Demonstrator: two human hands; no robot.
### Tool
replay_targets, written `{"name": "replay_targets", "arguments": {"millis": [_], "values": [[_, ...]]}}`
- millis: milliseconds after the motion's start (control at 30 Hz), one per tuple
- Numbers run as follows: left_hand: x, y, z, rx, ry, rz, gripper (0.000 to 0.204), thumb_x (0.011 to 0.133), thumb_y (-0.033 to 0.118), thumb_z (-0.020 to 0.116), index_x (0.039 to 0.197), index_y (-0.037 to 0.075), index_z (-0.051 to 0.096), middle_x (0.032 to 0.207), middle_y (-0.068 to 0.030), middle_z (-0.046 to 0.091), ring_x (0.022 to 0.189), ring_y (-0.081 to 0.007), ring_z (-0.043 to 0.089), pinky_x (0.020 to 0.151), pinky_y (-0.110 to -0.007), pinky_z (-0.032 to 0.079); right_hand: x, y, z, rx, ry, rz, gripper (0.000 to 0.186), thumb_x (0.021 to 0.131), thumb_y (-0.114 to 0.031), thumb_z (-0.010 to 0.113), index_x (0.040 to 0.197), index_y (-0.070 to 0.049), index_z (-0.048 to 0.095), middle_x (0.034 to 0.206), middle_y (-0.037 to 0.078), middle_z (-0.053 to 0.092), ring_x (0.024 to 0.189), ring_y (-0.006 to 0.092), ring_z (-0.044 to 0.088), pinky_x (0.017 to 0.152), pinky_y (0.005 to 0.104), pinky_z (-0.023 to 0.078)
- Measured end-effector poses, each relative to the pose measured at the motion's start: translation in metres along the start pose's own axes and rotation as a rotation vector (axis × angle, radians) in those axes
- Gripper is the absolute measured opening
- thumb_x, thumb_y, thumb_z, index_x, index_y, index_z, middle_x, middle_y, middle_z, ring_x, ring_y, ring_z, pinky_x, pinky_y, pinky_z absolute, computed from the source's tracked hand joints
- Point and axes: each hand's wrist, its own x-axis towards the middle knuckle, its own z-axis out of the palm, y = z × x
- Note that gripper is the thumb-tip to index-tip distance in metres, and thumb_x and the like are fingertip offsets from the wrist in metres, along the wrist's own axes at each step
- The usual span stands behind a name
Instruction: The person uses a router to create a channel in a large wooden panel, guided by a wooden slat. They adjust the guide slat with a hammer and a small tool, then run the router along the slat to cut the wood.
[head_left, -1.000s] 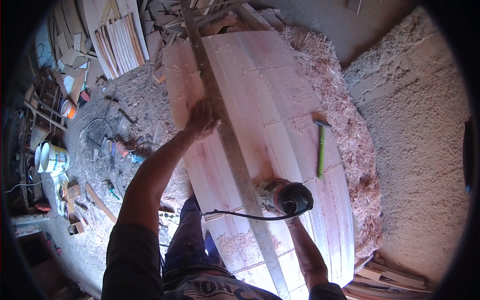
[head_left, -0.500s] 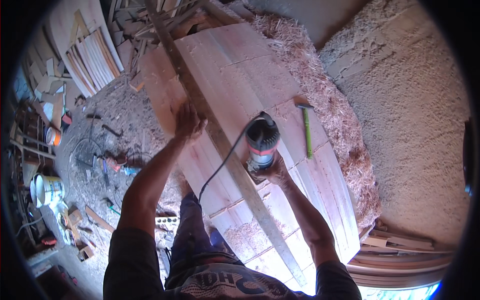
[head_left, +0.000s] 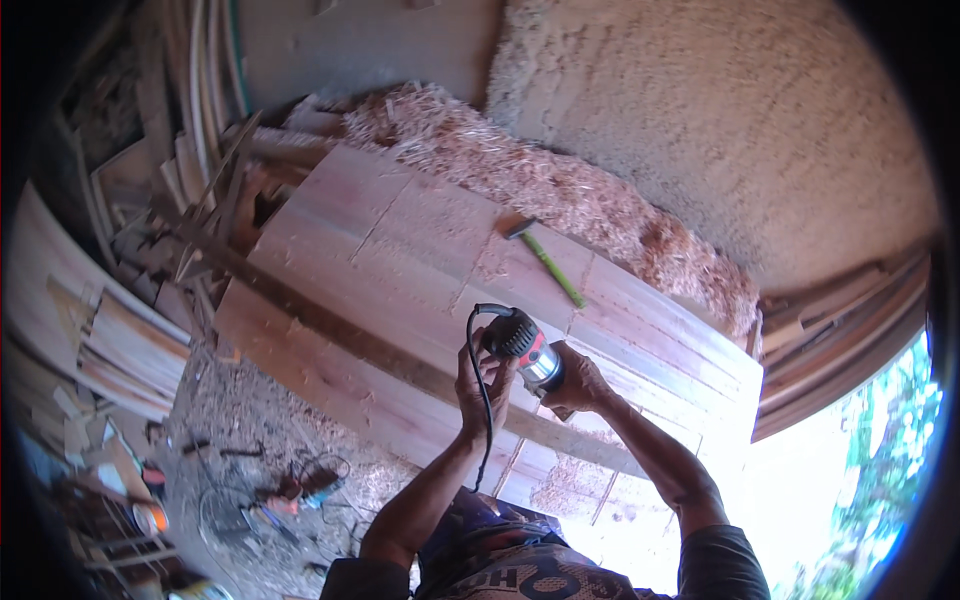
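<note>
Between my left grip (head_left: 482, 390), cupped around its dark end, and right grip (head_left: 582, 378), wrapped around its lower end, I'd best steady the power tool (head_left: 538, 362), cord (head_left: 489, 415) kept clear.

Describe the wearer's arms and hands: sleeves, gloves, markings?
Short, dark sleeves, no marking visible on them. Forearms bare below. Left hand and right hand ungloved; no watch or wristband shows. Rings: can't tell. Shirt front carries a print with large lettering.
</note>
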Motion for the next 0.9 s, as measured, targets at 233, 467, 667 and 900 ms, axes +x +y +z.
{"name": "replay_targets", "arguments": {"millis": [233, 467, 667, 900], "values": [[-0.005, -0.032, 0.025, -0.062, -0.157, -0.222, 0.064, 0.099, 0.023, 0.069, 0.151, 0.004, 0.036, 0.146, -0.016, 0.05, 0.132, -0.0255, 0.051, 0.106, -0.043, 0.044, -0.028, 0.016, -0.033, -0.194, 0.076, 0.125, 0.075, 0.053, -0.022, 0.086, 0.122, -0.011, 0.058, 0.105, 0.015, 0.07, 0.101, 0.0364, 0.068, 0.086, 0.0458, 0.053], [0.006, -0.069, -0.071, 0.45, -0.261, -0.047, 0.039, 0.1, 0.011, 0.061, 0.137, 0.0, 0.057, 0.135, -0.0189, 0.063, 0.127, -0.0327, 0.06, 0.106, -0.038, 0.047, -0.022, 0.07, -0.077, -0.533, -0.026, 0.251, 0.066, 0.053, -0.021, 0.085, 0.113, -0.007, 0.061, 0.102, 0.014, 0.07, 0.096, 0.0363, 0.07, 0.082, 0.047, 0.053], [0.032, -0.061, -0.158, 1.098, -0.205, 0.432, 0.041, 0.098, 0.016, 0.064, 0.137, 0.004, 0.058, 0.141, -0.0195, 0.058, 0.133, -0.0391, 0.053, 0.112, -0.051, 0.039, -0.014, 0.094, -0.086, -0.587, -0.166, 0.283, 0.065, 0.054, -0.02, 0.086, 0.112, -0.006, 0.062, 0.1, 0.014, 0.073, 0.102, 0.0342, 0.07, 0.082, 0.048, 0.052], [0.046, -0.047, -0.19, 1.388, -0.333, 0.43, 0.049, 0.103, 0.035, 0.056, 0.141, 0.004, 0.054, 0.151, -0.0223, 0.047, 0.142, -0.0452, 0.039, 0.118, -0.058, 0.029, 0.005, 0.09, -0.098, -0.562, -0.28, 0.367, 0.07, 0.053, -0.017, 0.086, 0.119, -0.009, 0.063, 0.107, 0.013, 0.073, 0.107, 0.032, 0.07, 0.09, 0.052, 0.048]]}}
